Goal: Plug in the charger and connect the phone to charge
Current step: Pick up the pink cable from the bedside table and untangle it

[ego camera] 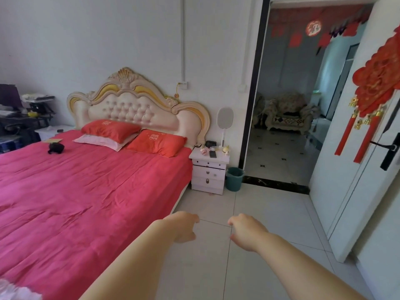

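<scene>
Both bare forearms reached forward over the pale tiled floor [216,267], the left hand [184,226] and right hand [246,231] loosely curled and holding nothing. Well ahead, a dark rectangular phone [212,154] lay flat on the white three-drawer nightstand [208,172] beside the pink-covered bed [86,191]. Above it, a white wall socket [183,85] carried a yellow coiled cable [178,90].

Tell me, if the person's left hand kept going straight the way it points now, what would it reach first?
Probably the white bedside cabinet. The left hand is empty, reaching over bare floor tiles beside the pink bed, and nothing shows in between. Depth is hard to judge, so this is a guess.
</scene>
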The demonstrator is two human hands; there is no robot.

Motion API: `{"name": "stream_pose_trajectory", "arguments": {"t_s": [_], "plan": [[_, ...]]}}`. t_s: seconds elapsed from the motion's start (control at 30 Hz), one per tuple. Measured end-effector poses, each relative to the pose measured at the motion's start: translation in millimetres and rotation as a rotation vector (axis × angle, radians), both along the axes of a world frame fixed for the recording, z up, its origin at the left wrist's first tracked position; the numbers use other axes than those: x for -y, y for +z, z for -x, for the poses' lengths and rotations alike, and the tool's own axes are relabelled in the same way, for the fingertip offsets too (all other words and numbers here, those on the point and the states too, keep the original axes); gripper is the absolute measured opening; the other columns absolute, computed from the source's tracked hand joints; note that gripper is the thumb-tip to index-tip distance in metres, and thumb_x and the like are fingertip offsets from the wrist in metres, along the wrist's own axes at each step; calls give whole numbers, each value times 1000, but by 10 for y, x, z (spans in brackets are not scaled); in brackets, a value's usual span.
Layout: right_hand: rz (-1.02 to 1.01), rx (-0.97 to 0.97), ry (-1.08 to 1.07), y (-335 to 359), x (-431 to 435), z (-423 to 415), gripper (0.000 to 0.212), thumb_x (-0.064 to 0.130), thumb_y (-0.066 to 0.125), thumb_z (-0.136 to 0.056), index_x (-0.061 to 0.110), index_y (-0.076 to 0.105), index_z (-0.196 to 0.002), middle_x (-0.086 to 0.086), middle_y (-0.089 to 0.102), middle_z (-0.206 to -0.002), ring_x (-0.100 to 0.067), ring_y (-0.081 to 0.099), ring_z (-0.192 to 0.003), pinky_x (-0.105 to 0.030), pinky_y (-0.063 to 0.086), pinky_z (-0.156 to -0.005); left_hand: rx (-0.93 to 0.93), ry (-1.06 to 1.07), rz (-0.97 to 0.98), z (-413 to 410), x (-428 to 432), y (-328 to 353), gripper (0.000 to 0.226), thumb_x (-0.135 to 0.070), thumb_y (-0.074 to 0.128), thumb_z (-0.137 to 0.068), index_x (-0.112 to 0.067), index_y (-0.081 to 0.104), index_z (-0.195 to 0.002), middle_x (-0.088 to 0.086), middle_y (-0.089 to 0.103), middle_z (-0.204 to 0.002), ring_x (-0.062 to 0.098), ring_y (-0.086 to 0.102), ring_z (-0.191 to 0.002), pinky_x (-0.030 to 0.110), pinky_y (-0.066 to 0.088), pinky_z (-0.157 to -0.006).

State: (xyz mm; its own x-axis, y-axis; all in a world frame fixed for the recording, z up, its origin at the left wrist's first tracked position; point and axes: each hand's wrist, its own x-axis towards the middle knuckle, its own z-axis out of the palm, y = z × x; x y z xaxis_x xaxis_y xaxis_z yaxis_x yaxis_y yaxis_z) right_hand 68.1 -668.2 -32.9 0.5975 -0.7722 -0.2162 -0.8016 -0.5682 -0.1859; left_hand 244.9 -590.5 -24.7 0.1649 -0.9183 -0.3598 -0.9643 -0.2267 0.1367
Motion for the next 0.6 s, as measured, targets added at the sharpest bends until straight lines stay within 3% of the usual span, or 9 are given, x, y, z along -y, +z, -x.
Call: {"name": "stream_pose_trajectory", "arguments": {"t_s": [0.43, 0.6], "plan": [[23, -2, -38, -20, 2469, -1492, 37, 19, 49, -88, 14, 49, -125, -11, 48, -129, -31, 50, -115, -37, 44, -92, -4, -25, 29, -1552, 2512, -41, 51, -21, 46, -88, -13, 32, -137, 12, 44, -137, 30, 45, -122, 36, 42, -92], [-17, -3, -38, -132, 3260, -1904, 33, 18, 50, -88, 14, 52, -121, -9, 51, -126, -28, 53, -110, -35, 45, -86, -45, -32, -8, -1921, 3308, -112, 49, -20, 47, -89, -12, 33, -135, 13, 48, -131, 30, 48, -117, 31, 39, -79]]}}
